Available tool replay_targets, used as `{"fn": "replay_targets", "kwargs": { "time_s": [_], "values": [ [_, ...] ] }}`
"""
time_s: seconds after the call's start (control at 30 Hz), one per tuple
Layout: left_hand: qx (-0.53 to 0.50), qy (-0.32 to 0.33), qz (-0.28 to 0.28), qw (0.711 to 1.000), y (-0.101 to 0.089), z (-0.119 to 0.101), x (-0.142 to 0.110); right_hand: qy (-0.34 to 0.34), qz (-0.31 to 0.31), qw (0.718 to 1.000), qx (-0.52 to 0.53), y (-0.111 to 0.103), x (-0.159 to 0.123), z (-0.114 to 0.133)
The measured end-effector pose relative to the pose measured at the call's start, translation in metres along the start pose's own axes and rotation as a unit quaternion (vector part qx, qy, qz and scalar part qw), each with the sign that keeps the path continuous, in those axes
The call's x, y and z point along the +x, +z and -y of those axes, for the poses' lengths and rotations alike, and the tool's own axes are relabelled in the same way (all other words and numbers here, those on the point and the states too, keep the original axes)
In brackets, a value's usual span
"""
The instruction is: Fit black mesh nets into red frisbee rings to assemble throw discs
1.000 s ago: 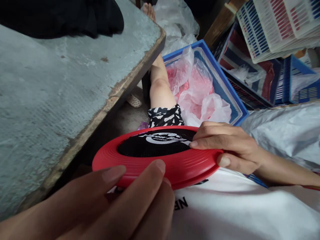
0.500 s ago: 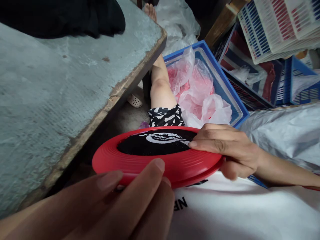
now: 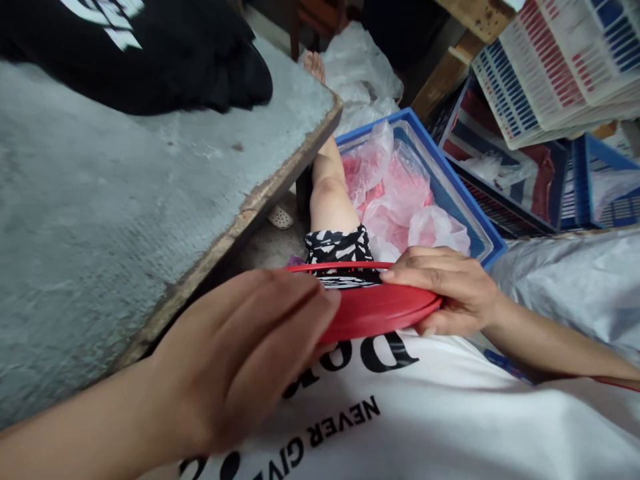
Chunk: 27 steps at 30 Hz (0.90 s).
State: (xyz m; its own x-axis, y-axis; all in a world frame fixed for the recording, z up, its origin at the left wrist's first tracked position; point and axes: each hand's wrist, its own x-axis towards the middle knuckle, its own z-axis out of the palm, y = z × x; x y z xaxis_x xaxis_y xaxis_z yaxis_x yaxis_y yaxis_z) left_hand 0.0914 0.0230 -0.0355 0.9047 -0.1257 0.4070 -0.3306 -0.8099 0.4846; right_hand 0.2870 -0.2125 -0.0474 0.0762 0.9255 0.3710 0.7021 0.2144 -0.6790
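Observation:
A red flying disc (image 3: 385,308) with a black printed middle lies nearly flat over my lap, seen almost edge-on. My left hand (image 3: 250,353) covers its near left side, fingers laid over the top and closed on the rim. My right hand (image 3: 445,290) grips the right rim, fingers on top and thumb below. Under the disc are my white printed shirt (image 3: 400,413) and my bare knee (image 3: 327,200).
A grey worn table (image 3: 125,193) fills the left, with a black garment (image 3: 150,53) at its far end. To the right stands a blue crate (image 3: 450,180) of pink items in plastic bags, stacked baskets (image 3: 550,67) behind it, and a silver bag (image 3: 575,287).
The disc has tipped flatter and lower, so its black top hardly shows. My left hand has slid over its top. The view has shifted down and shows more of my shirt.

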Motion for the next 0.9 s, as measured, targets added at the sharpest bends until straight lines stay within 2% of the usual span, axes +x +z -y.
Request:
{"fn": "replay_targets", "kwargs": {
  "time_s": [0.1, 0.27, 0.37, 0.5, 0.63, 0.8, 0.9],
  "values": [
    [0.053, 0.015, 0.041, 0.998, -0.003, 0.026, 0.009, 0.0, -0.018, 1.0, -0.017, -0.005, 0.008, -0.012],
    [0.021, -0.093, 0.108, 0.99, -0.008, 0.051, 0.005, -0.02, -0.024, 0.999, -0.042, -0.012, 0.022, -0.027],
    [-0.031, -0.123, 0.128, 0.984, -0.004, 0.058, 0.004, -0.011, -0.024, 0.997, -0.069, -0.013, 0.022, -0.036],
    [-0.077, -0.139, 0.145, 0.977, 0.005, 0.059, 0.012, -0.013, -0.025, 0.995, -0.099, -0.016, 0.016, -0.043],
    [-0.091, -0.148, 0.149, 0.973, 0.011, 0.052, 0.02, 0.008, -0.002, 0.987, -0.158, -0.018, 0.015, -0.036],
    [-0.069, -0.151, 0.141, 0.976, 0.014, 0.043, 0.024, 0.025, 0.019, 0.946, -0.324, -0.01, 0.032, -0.017],
    [-0.064, -0.154, 0.134, 0.977, 0.014, 0.042, 0.024, 0.008, 0.021, 0.936, -0.352, -0.004, 0.041, -0.017]
  ]
}}
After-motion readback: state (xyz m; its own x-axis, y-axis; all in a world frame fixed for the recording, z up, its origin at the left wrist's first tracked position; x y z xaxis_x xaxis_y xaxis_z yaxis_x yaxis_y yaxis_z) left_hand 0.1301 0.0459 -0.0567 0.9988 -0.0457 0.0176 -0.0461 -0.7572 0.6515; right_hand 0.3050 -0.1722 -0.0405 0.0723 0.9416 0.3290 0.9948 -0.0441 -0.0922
